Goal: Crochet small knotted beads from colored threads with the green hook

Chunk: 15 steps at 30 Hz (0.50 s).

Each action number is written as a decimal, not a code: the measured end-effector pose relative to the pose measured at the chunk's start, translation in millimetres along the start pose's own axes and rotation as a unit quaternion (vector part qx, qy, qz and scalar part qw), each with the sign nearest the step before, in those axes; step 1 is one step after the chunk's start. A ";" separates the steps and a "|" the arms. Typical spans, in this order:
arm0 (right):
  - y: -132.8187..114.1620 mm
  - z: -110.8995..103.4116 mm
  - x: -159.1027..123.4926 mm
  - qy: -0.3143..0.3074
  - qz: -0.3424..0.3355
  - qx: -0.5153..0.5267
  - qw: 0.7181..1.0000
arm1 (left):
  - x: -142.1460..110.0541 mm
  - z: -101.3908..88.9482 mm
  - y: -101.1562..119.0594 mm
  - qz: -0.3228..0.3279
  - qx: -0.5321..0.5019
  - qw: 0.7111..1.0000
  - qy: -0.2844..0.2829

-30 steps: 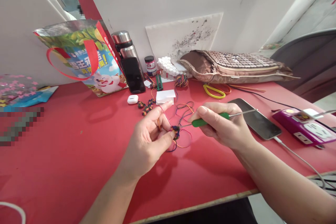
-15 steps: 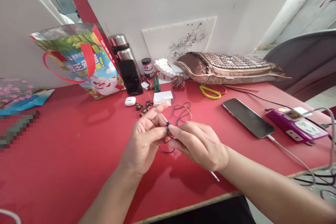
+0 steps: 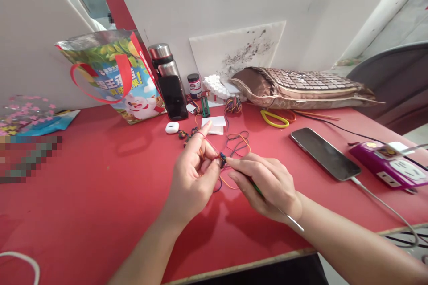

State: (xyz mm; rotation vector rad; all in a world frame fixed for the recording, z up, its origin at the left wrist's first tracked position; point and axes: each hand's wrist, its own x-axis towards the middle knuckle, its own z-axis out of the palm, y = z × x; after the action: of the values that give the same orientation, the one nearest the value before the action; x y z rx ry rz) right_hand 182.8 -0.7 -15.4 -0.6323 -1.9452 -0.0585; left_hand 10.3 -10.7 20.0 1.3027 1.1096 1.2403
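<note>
Lidded jar bhd yarn pc

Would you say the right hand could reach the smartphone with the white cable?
Probably yes: nothing seems to stand between the right hand and that smartphone, though the green-handled crochet hook that hand holds might hinder a grasp.

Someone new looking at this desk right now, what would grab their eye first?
Probably the brightly printed bag, standing at the back left of the red table. Next, in the centre, the left hand pinching a small multicoloured cord piece and the right hand gripping a green-handled tool. At right, a purple power strip stands out near a dark-screened phone.
</note>
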 end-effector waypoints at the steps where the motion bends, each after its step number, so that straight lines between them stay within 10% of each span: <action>1: -0.1 -0.8 0.1 -0.002 0.005 -0.001 1.000 | 0.3 0.0 -0.2 -0.004 -0.009 1.000 0.004; 12: 12.4 3.6 -6.0 -0.026 -0.098 -0.026 0.995 | 12.2 -10.2 3.3 -0.208 -0.251 0.945 -0.029; 15: 8.7 9.5 -7.6 -0.012 -0.105 -0.072 0.992 | 10.1 -6.8 2.9 -0.147 -0.204 0.968 -0.006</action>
State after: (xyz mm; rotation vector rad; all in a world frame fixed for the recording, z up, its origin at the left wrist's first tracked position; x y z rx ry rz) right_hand 181.2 6.7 -28.3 -0.5210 -2.0370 -0.3256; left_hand 4.1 -0.5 23.9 0.8012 0.9363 1.1573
